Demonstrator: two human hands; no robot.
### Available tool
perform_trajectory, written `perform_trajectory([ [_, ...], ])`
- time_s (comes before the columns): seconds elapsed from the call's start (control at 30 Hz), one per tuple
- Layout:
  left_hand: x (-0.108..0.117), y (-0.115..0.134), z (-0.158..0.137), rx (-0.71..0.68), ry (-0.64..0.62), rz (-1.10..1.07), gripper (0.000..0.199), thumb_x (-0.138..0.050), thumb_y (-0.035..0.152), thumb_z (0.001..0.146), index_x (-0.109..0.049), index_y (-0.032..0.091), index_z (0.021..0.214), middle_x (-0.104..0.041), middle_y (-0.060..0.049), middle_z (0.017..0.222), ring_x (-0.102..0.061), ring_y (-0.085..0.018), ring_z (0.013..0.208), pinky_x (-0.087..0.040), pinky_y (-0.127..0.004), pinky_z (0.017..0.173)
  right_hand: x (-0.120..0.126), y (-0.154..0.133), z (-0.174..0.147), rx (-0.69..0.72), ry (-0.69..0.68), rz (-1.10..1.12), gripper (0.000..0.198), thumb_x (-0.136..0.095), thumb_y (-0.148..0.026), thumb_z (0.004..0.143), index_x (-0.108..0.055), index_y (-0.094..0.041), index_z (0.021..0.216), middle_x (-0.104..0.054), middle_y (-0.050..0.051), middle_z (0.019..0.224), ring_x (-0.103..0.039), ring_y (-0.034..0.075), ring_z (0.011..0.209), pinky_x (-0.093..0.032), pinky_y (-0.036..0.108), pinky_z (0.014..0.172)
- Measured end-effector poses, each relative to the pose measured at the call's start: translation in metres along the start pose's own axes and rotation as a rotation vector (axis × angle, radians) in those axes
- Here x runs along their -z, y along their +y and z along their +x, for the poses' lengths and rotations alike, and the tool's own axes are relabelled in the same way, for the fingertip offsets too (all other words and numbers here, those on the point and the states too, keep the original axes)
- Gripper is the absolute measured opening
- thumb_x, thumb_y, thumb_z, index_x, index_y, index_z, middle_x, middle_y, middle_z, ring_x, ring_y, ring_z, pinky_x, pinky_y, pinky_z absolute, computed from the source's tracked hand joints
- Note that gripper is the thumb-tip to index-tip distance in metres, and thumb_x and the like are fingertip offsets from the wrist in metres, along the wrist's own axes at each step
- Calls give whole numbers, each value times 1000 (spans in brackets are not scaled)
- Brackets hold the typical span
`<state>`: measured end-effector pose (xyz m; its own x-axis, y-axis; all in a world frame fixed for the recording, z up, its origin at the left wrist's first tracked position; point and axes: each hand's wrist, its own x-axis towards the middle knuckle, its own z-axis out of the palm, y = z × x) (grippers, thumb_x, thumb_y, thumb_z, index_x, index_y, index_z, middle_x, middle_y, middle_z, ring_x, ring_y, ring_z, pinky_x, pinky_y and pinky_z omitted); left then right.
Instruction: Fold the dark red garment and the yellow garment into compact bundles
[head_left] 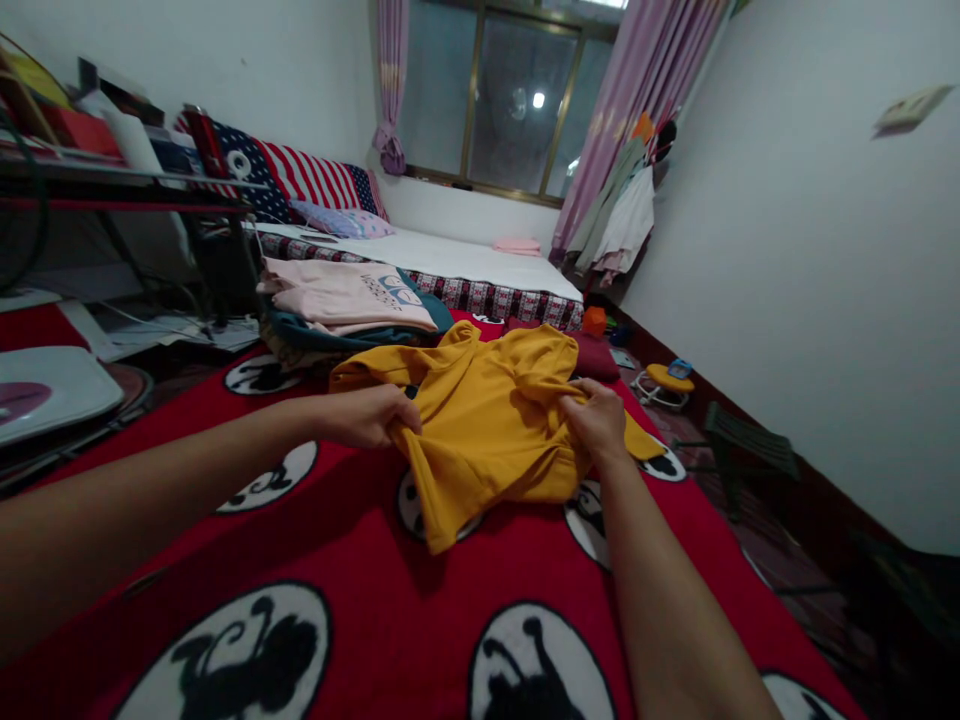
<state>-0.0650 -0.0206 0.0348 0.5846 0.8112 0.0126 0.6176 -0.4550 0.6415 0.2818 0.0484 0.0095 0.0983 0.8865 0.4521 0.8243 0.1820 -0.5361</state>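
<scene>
A mustard-yellow long-sleeved top [487,420] lies rumpled across the red blanket [390,620] with its black-and-white round prints. My left hand [375,415] pinches the top's left side, and the cloth is pulled taut from there, its lower corner hanging toward me. On the other side my right hand [596,415] is closed on a bunched fold of the same garment. One sleeve spreads out to the left, and a bit of yellow cloth shows beyond my right wrist. Behind the top, on the left, is a stack of folded clothes with a pale pink printed sweatshirt [352,295] uppermost.
A dark red folded cloth [596,357] lies just behind the yellow top. Farther back stands a bed with a white sheet [442,250]. A cluttered desk [135,185] and a white-seated chair [52,390] are at left; a yellow stool [667,378] and dark folding stool [750,440] at right.
</scene>
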Motion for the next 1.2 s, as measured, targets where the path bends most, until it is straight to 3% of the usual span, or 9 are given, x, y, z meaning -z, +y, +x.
perform_trajectory([
  [0.13,44,-5,-18,112,21,-98,14,-65,24,67,-70,14,76,-66,0,74,-57,-15,74,-43,-19,67,35,-15,8,-51,595,233,29,-51,-30,78,-63,-16,100,-67,8,96,-64,23,85,-50,34,77],
  [0.2,61,-3,-28,179,17,-142,16,-65,25,67,-68,13,77,-67,1,74,-56,-14,76,-44,-19,69,55,-19,11,-83,759,341,27,-49,-31,78,-59,-17,99,-63,8,90,-61,23,78,-50,36,70],
  [0.33,80,11,-41,341,-207,-151,37,-74,23,62,-71,14,98,-71,0,86,-60,-15,82,-45,-19,71,84,-27,11,-20,928,500,24,-46,-25,76,-53,-23,99,-56,10,92,-58,24,77,-48,39,65],
  [0.5,68,32,-20,203,-260,-234,50,-74,32,71,-66,17,118,-72,-5,104,-63,-19,96,-46,-23,80,74,-47,6,52,754,593,19,-50,-28,76,-55,-22,94,-56,5,83,-55,18,66,-46,33,59],
  [0.7,-18,14,52,33,64,95,53,-67,39,80,-61,16,127,-61,-13,129,-55,-27,119,-39,-33,102,29,-41,7,60,373,339,28,-56,-31,77,-63,-16,100,-66,6,86,-61,18,71,-50,31,70],
  [0.83,-67,-10,85,5,115,252,61,-52,46,89,-46,16,142,-40,-16,150,-37,-28,138,-25,-37,114,5,-16,7,23,40,92,38,-59,-34,79,-66,-13,110,-69,13,108,-65,21,90,-48,32,85],
  [0.93,-83,-19,93,56,156,339,62,-49,49,91,-41,19,145,-32,-16,155,-26,-31,144,-15,-45,117,-12,6,3,-71,-137,-90,43,-55,-38,84,-65,-14,119,-65,15,122,-61,26,108,-44,34,94],
  [1.03,-87,-21,93,58,167,382,60,-47,48,93,-40,22,146,-32,-14,155,-25,-29,145,-15,-44,117,-23,27,1,-199,-165,-123,50,-43,-48,90,-62,-17,124,-64,16,123,-59,29,114,-43,37,93],
  [1.2,-86,-22,92,53,181,449,61,-43,53,94,-39,24,147,-33,-11,155,-26,-28,145,-19,-42,117,-30,52,5,-315,51,82,57,-28,-48,93,-70,-11,102,-71,19,100,-64,27,95,-47,36,81],
])
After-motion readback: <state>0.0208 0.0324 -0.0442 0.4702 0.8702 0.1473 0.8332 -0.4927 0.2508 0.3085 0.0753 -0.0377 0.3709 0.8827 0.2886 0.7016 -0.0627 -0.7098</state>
